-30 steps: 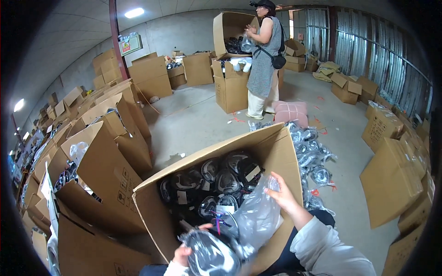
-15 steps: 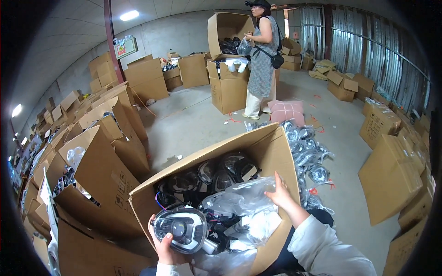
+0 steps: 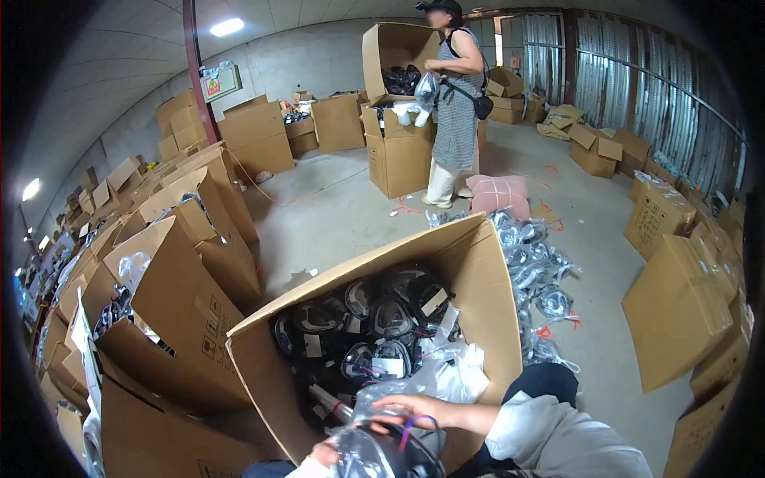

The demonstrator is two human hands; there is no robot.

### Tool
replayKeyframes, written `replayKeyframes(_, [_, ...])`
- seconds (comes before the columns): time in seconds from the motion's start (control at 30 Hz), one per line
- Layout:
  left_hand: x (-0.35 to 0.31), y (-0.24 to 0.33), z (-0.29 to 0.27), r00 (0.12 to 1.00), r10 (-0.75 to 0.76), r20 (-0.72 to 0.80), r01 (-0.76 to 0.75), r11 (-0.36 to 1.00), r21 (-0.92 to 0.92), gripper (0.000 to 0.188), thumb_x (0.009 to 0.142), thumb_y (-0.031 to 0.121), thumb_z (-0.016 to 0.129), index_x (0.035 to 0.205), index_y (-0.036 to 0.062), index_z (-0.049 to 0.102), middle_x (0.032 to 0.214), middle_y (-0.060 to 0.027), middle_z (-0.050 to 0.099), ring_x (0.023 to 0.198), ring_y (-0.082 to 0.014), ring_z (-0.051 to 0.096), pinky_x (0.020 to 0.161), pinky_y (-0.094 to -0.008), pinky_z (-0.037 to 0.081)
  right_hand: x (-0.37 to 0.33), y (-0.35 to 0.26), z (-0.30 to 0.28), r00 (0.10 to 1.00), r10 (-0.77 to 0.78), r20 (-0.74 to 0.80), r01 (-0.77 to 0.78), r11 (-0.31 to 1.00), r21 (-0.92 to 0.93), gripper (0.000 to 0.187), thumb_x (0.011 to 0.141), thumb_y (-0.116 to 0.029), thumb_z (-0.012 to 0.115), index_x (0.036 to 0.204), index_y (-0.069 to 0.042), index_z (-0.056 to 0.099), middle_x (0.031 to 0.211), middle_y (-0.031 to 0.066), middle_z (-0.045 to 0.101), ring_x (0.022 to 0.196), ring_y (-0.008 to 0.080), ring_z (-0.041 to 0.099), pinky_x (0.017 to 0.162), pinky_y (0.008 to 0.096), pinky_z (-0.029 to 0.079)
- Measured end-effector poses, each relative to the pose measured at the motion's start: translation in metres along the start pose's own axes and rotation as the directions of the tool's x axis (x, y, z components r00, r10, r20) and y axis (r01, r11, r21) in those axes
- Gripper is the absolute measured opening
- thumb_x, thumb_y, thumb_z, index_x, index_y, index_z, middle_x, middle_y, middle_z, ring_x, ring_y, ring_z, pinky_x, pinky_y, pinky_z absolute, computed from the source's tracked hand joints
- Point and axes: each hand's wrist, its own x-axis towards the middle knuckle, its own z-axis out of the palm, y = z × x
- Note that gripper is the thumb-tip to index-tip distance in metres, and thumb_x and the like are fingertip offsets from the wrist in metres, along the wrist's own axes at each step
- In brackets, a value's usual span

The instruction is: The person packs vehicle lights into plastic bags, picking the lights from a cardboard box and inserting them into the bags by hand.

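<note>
Close to my body, at the near edge of an open cardboard box [image 3: 478,319], a black lamp with a clear lens [image 3: 374,452] is partly wrapped in clear plastic. My left hand [image 3: 323,456] grips its left side and is cut off partly by the lower edge. Across its top lies my right hand [image 3: 402,410], fingers curled on a clear plastic bag [image 3: 378,393]. A blue and red wire [image 3: 406,434] loops out beside the right fingers. Inside the box are several similar black lamps [image 3: 390,316] and a white plastic bundle [image 3: 464,374].
Bagged lamps [image 3: 538,267] lie heaped on the floor right of the box. Tall cartons [image 3: 171,295] crowd the left, more cartons [image 3: 677,303] the right. Ahead, a person [image 3: 458,103] stands by stacked boxes [image 3: 398,151] holding a clear bag, near a pink bundle [image 3: 500,195].
The lamp has come down toward me from the box's left side. My right hand has moved from the box's right wall to the lamp, bringing a clear bag along.
</note>
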Motion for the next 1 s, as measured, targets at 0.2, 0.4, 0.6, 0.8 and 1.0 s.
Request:
replayKeyframes(0.2, [0.006, -0.005, 0.017, 0.909, -0.292, -0.298, 0.236, 0.949, -0.211, 0.083, 0.063, 0.035, 0.071, 0.13, -0.0063, 0.047, 0.132, -0.0238, 0.048, 0.114, -0.0329, 0.056, 0.099, -0.0435, 0.045, -0.009, -0.063, -0.026, 0.977, 0.163, -0.139, -0.061, 0.834, 0.548, 0.062, 0.089, -0.002, 0.056, 0.145, -0.009, 0.029, 0.132, 0.0172, 0.053, 0.069, 0.008, 0.053, 0.067, 0.0217, 0.047])
replayKeyframes(0.4, [0.005, -0.029, -0.009, 0.739, -0.353, -0.574, 0.223, 0.932, -0.286, 0.063, 0.081, 0.033, 0.06, 0.133, 0.0015, 0.046, 0.125, -0.0172, 0.058, 0.112, -0.0309, 0.058, 0.1, -0.0439, 0.044, -0.038, -0.08, -0.062, 0.993, 0.107, 0.047, -0.112, 0.771, 0.627, 0.072, 0.085, 0.001, 0.06, 0.147, -0.012, 0.026, 0.134, 0.0191, 0.052, 0.055, 0.0011, 0.048, 0.05, 0.0136, 0.041])
replayKeyframes(0.6, [0.026, -0.032, -0.018, 0.603, -0.234, -0.763, 0.033, 0.963, -0.269, 0.059, 0.088, 0.05, 0.048, 0.133, 0.011, 0.049, 0.128, -0.0089, 0.057, 0.118, -0.0292, 0.054, 0.1, -0.0499, 0.04, -0.031, -0.084, -0.047, 0.939, 0.18, 0.291, -0.315, 0.789, 0.527, 0.085, 0.084, 0.003, 0.059, 0.152, -0.016, 0.012, 0.145, 0.0156, 0.041, 0.085, 0.001, 0.054, 0.068, 0.014, 0.043])
replayKeyframes(0.8, [0.0, -0.036, -0.051, 0.407, -0.288, -0.867, 0.266, 0.945, -0.189, 0.061, 0.089, 0.056, 0.051, 0.137, 0.0216, 0.036, 0.131, -0.0079, 0.047, 0.113, -0.0336, 0.049, 0.091, -0.0523, 0.045, -0.022, -0.071, -0.048, 0.958, 0.28, 0.053, -0.283, 0.915, 0.287, 0.077, 0.079, 0.008, 0.054, 0.148, -0.014, 0.028, 0.14, 0.0086, 0.049, 0.076, 0.0024, 0.058, 0.061, 0.0162, 0.046])
replayKeyframes(1.0, [0.006, -0.048, -0.07, 0.451, -0.064, -0.89, 0.513, 0.834, 0.2, 0.068, 0.089, 0.018, 0.056, 0.143, 0.0053, 0.016, 0.118, -0.0132, 0.055, 0.097, -0.0259, 0.059, 0.081, -0.0434, 0.052, -0.035, -0.053, -0.102, 0.68, 0.483, -0.552, -0.403, 0.875, 0.269, 0.056, 0.07, 0.011, 0.045, 0.125, -0.002, 0.049, 0.121, 0.0116, 0.063, 0.055, 0.0086, 0.056, 0.048, 0.0216, 0.047])
